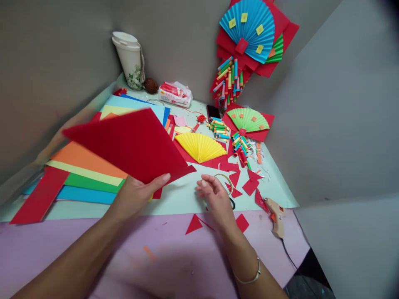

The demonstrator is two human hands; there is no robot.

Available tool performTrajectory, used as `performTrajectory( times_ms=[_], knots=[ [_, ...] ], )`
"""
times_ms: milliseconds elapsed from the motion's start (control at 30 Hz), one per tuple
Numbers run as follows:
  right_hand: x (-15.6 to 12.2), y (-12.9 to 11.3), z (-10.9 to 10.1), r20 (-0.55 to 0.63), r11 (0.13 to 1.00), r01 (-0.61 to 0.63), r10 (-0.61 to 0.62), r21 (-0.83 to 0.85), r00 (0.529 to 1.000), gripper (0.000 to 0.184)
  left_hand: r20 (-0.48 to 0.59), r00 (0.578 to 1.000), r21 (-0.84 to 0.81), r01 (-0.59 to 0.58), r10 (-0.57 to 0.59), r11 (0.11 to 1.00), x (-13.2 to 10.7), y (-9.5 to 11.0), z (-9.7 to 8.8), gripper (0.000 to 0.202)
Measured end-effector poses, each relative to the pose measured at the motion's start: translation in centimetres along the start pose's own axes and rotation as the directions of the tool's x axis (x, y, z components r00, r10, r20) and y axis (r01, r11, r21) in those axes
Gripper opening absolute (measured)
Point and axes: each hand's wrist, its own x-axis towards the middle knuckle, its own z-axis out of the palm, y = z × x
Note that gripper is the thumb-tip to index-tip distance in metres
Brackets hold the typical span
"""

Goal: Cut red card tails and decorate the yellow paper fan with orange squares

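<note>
Head view shows my left hand (pixel 135 197) gripping a red sheet (pixel 131 145) by its near edge, thumb pressed flat on top and fingers hidden beneath, so it hangs tilted over the pile of coloured sheets (pixel 90 162) on the left of the table (pixel 174 261). My right hand (pixel 217 201) is empty, fingers loosely half curled, near the sheet's right corner but apart from it, with a yellowish ring (pixel 231 182) just beside. Farther off lies a yellow pleated fan (pixel 201 146), and to the right a glue gun (pixel 276 218).
</note>
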Motion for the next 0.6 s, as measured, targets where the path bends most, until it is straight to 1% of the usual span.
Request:
performTrajectory(
  times_ms=[33,67,100,133,167,200,267,333,400,500,600],
  knots=[
    [0.0,-0.1,0.0,0.052,0.997,-0.04,0.036,0.071,0.998,0.038,-0.043,0.996,0.144,-0.072,0.079,0.987,0.0,-0.1,-0.1,0.024],
    [0.0,-0.1,0.0,0.115,0.986,-0.085,0.069,0.143,0.991,0.039,0.047,0.981,0.211,-0.192,0.186,0.958,0.0,-0.2,-0.2,0.021],
    [0.0,-0.2,0.0,0.17,0.969,-0.131,0.096,0.209,0.981,0.039,0.217,0.935,0.247,-0.331,0.281,0.911,0.0,-0.3,-0.2,0.024],
    [-0.1,-0.3,0.1,0.208,0.949,-0.172,0.118,0.263,0.971,0.039,0.357,0.869,0.271,-0.448,0.344,0.852,0.1,-0.4,-0.2,0.027],
    [-0.1,-0.4,0.1,0.234,0.93,-0.206,0.136,0.305,0.963,0.038,0.411,0.82,0.288,-0.532,0.399,0.796,0.1,-0.6,0.0,0.026],
    [-0.2,-0.4,0.1,0.253,0.914,-0.229,0.147,0.335,0.956,0.035,0.456,0.78,0.31,-0.592,0.43,0.744,0.1,-0.7,0.1,0.026],
    [-0.3,-0.5,0.0,0.291,0.899,-0.244,0.139,0.365,0.947,0.029,0.489,0.738,0.36,-0.657,0.466,0.662,0.2,-1.2,0.5,0.027],
    [-0.3,-0.5,-0.1,0.334,0.9,-0.245,0.12,0.362,0.935,0.024,0.52,0.697,0.388,-0.708,0.494,0.59,0.3,-1.7,0.7,0.029],
    [-0.4,-0.4,-0.2,0.342,0.908,-0.24,0.117,0.344,0.932,0.022,0.539,0.668,0.404,-0.74,0.513,0.538,0.3,-2.0,0.7,0.031],
    [-0.3,-0.1,-0.3,0.311,0.915,-0.241,0.138,0.323,0.94,0.023,0.538,0.641,0.402,-0.766,0.547,0.502,0.3,-2.3,0.8,0.032],
    [-0.1,0.1,-0.4,0.271,0.919,-0.24,0.156,0.313,0.95,0.024,0.495,0.623,0.403,-0.782,0.605,0.475,0.3,-2.4,0.9,0.032]
  ],
)
